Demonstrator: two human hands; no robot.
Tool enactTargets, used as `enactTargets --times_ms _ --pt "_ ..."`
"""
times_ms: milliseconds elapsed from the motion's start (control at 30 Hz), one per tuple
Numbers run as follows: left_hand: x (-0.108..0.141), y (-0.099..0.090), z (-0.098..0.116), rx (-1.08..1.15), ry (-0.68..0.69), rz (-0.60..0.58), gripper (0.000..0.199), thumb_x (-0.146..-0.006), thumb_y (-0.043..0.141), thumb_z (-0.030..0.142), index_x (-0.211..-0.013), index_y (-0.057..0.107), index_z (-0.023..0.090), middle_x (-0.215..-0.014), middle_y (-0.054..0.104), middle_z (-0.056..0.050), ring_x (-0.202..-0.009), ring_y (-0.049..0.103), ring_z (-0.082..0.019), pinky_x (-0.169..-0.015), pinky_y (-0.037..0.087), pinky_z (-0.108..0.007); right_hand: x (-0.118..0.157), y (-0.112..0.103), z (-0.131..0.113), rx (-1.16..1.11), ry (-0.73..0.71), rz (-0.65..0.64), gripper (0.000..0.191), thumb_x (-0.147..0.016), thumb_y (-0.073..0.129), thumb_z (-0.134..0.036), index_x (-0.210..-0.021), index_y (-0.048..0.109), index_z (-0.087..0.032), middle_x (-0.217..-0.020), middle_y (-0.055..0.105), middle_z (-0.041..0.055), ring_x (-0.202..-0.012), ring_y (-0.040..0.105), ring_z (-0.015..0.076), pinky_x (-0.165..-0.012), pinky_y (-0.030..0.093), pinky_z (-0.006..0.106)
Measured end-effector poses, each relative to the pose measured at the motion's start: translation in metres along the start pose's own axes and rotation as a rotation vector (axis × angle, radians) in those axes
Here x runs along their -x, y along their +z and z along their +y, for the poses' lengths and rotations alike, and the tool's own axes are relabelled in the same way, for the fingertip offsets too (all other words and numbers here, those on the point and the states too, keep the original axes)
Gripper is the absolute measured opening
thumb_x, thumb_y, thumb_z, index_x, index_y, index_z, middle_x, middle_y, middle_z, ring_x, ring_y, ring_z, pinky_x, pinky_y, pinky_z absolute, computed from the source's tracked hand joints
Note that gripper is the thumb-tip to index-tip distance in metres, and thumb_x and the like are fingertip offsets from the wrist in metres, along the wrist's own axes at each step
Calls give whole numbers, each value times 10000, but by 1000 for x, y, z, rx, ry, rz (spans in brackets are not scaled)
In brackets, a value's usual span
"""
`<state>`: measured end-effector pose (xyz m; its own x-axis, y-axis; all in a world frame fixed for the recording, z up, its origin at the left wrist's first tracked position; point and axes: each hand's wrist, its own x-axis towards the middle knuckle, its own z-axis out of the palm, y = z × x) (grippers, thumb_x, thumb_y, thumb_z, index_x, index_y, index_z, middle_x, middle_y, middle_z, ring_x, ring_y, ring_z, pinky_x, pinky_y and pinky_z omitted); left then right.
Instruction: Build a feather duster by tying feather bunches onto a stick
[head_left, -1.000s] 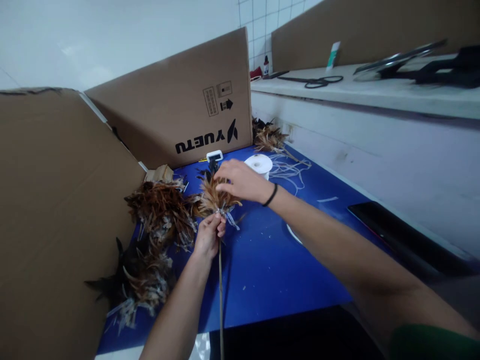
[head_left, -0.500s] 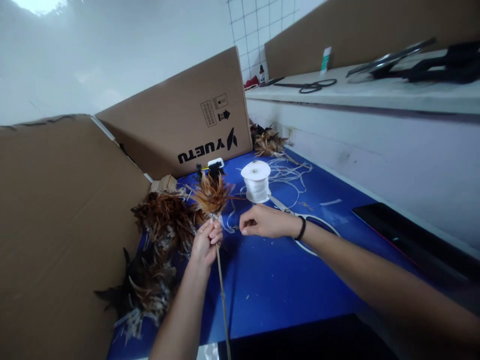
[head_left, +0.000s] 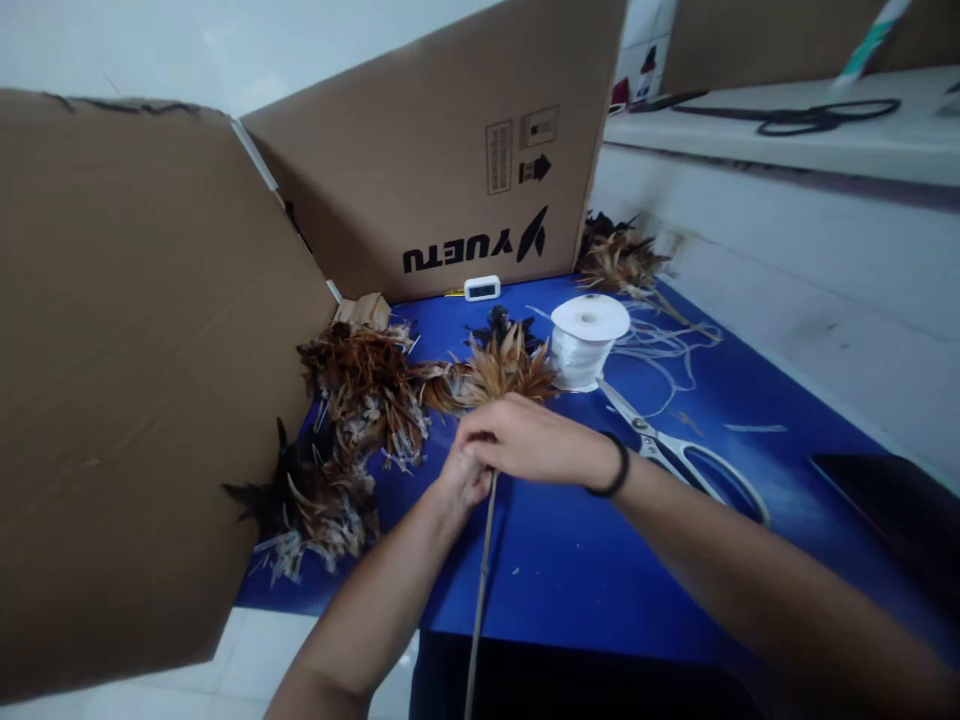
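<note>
My left hand [head_left: 466, 478] is closed around the thin stick [head_left: 482, 590] of a feather duster, just under its tuft of tan and black feathers [head_left: 510, 365]. Across it lies my right hand [head_left: 529, 437], fingers curled in at the top of the stick. Whatever those fingers pinch is hidden. Beyond the hands stands a spool of white ribbon [head_left: 581, 355], with loose strands [head_left: 667, 345] trailing to its right. Large white-handled scissors [head_left: 675, 450] rest beside my right wrist, partly behind the forearm.
Brown feather bundles [head_left: 367, 385] and darker ones [head_left: 315, 500] lie along the left cardboard wall [head_left: 135, 380]. A printed cardboard panel [head_left: 450, 170] closes off the back, with a small white device [head_left: 481, 289] before it. Another feather bunch [head_left: 622, 255] and a dark flat object [head_left: 885, 520] lie on the right.
My right hand has come left from beside the spool and now overlaps my left hand at the feather base. The view has shifted, so the surroundings sit differently in the picture.
</note>
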<state>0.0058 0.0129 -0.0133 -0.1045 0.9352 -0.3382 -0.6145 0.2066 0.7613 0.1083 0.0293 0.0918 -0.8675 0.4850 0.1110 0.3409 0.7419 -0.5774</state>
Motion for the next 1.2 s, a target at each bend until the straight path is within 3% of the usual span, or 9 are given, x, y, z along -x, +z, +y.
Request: enactTargets --times_ms 200,300,433,533,633,733,833,1033,1200 --pt "-8 -2 -8 48 -52 -21 184 -530 654 90 -577 480 131 -442 353 76 -379 267 -10 -381 166 -152 -92 36 18 294 233 -90 227 -738 533 -131 -873 715 -140 -876 704 133 -827 661 236 -676 460 281" --pt "-7 -3 -9 62 -42 -13 194 -536 691 145 -649 534 123 -496 453 44 -400 330 -23 -389 186 -165 -122 56 25 306 342 -146 314 -691 601 -127 -988 694 -81 -988 678 213 -920 649 280 -714 487 303" --pt "-3 -2 -5 94 -7 -12 275 -543 725 201 -775 595 131 -662 589 -14 -528 488 -74 -455 322 -186 -141 70 34 265 414 -158 406 -634 671 -157 -1028 679 -57 -971 676 232 -948 640 298 -752 498 325" --pt "-1 -1 -3 74 2 0 250 -551 715 181 -760 587 134 -654 591 -14 -541 503 -82 -467 337 -189 -145 71 40 204 472 -172 303 -589 681 -105 -884 713 -44 -802 699 208 -838 666 288 -705 509 319" --pt "-3 -1 -3 24 4 -9 180 -546 679 131 -609 510 133 -480 462 44 -395 346 -30 -392 207 -170 -142 65 42 109 516 -160 106 -640 649 -120 -711 710 -69 -649 688 153 -635 660 218 -600 507 279" --pt "-5 -3 -5 6 -3 -103 263 -584 631 114 -485 390 150 -391 323 78 -351 235 -8 -379 137 -168 -136 56 40 -6 557 -113 80 -689 613 -127 -660 680 -95 -608 679 107 -450 579 135 -482 471 237" --pt "-7 -5 -6 11 -7 -198 253 -607 605 105 -488 387 148 -395 302 80 -357 224 -5 -382 121 -165 -130 48 35 -128 592 -70 88 -703 596 -104 -628 642 -101 -552 657 71 -342 480 87 -405 428 220" --pt "-9 -8 -7 40 -10 -244 160 -584 575 78 -526 437 134 -418 317 74 -372 229 -9 -375 106 -166 -117 39 31 -448 610 17 151 -688 621 -69 -574 547 -134 -446 590 -11 -358 485 59 -346 352 139" --pt "-9 -9 -7 58 -19 -212 146 -599 594 79 -551 462 117 -457 362 58 -383 264 -7 -370 123 -152 -110 37 33 -757 555 74 165 -652 612 -34 -571 514 -138 -509 626 -3 -424 550 78 -339 348 134"
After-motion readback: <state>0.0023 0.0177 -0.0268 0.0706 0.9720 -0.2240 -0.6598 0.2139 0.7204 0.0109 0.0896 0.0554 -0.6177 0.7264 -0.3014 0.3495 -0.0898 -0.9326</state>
